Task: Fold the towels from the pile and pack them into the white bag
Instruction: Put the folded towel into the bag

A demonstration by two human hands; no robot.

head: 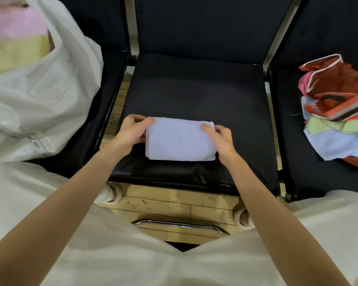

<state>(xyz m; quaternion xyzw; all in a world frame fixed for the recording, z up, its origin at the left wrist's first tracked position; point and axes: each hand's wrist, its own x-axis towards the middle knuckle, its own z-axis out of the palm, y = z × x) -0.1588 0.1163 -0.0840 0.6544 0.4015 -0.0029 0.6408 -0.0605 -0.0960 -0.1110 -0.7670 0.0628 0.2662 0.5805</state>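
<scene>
A folded pale lilac towel point(180, 140) lies on the front part of the middle black chair seat point(194, 93). My left hand point(130, 131) grips its left end, thumb on the far corner. My right hand point(220, 137) pinches its right end, thumb on top. The white bag point(39, 96) stands open on the left chair, with folded pink and yellow towels point(15, 44) inside. The pile of unfolded towels point(337, 112) sits on the right chair: rust-red on top, then green and light blue ones beneath.
Metal chair frames point(132, 27) separate the three black seats. Wooden floor point(170, 205) shows below the seat edge, with a chrome bar point(180, 225) and my white-clad knees in front.
</scene>
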